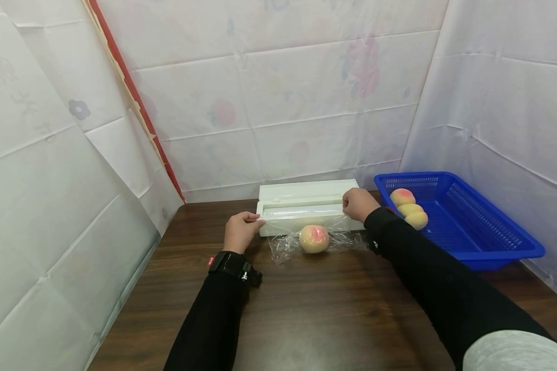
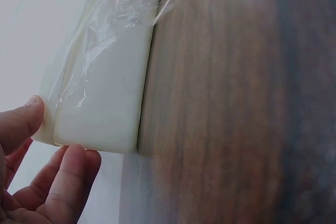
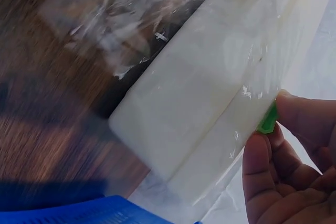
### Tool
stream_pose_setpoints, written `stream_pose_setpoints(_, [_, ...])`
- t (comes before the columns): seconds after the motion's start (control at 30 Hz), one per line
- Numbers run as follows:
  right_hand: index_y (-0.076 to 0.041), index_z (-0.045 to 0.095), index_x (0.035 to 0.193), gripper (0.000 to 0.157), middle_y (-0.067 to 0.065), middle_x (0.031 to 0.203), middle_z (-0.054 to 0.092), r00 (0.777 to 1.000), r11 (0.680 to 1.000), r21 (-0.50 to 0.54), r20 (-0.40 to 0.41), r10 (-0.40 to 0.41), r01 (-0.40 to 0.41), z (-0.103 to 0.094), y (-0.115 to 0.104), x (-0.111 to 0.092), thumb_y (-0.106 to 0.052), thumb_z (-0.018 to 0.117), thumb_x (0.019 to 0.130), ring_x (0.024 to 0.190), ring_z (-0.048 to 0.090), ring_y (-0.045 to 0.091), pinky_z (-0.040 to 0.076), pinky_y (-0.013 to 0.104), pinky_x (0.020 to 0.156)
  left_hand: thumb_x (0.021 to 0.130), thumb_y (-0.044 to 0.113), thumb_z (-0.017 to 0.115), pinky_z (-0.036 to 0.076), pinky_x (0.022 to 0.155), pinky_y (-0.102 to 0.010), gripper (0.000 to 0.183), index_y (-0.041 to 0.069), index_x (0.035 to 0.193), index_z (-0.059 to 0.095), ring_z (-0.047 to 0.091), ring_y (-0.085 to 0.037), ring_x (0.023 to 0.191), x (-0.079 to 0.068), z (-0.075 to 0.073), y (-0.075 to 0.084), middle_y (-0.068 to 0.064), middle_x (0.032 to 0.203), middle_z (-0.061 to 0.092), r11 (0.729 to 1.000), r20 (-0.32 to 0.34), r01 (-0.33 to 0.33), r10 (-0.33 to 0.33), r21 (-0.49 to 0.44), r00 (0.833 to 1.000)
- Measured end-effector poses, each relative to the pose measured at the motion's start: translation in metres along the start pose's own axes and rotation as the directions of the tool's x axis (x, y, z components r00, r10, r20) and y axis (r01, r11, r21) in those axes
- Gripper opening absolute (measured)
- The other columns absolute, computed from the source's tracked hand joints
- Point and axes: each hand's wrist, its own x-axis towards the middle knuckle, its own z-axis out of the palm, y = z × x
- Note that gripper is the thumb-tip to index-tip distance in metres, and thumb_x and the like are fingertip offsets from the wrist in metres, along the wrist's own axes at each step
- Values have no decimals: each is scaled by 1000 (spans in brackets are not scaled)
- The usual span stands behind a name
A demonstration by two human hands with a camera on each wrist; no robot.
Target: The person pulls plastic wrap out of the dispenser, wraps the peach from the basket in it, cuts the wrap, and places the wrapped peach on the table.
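Within right hand (image 1: 360, 204), green piece (image 3: 269, 119), partly hidden

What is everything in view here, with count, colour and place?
Dispenser: 1, white, on the table's far side
Clear film: 1 stretch, transparent, over and before the dispenser
Peach: 1, yellow and pink, amid the film
Basket: 1, blue, right side
Basket peaches: 3, yellow, at least one pinkish, basket's left end
Green piece: 1, green, between right fingertips
Table: 1, brown, below everything
Sheeting: white, faintly printed, around the table
Strip: 1, red, back left
Sleeves: 2, black, on the arms
Left hand: 1, gripping dispenser's left end
Right hand: 1, pinching green piece
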Motion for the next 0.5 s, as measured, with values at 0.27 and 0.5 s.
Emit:
stream_pose_setpoints(0.27, [-10, 64, 66, 26, 3, 68, 61, 1000, 1000, 9, -12, 7, -7, 2, 10, 0, 0, 68, 89, 65, 50, 20, 42, 34, 67, 92, 31, 86, 62, 78, -36, 26, 14, 111, 82, 78, -20, 88, -1, 0, 0, -8, 105, 80, 1000, -8, 14, -14, 3, 1000])
stream_pose_setpoints(0.5, [-9, 65, 66, 23, 4, 70, 64, 999, 1000, -23, -33, 4, -4, -3, 10, -2, 1, 68, 87, 67, 53, 21, 43, 33, 66, 92, 30, 85, 62, 78, -36, 25, 15, 112, 82, 79, -20, 88, -1, 0, 2, -8, 106, 79, 1000, 2, 13, -13, -7, 1000])
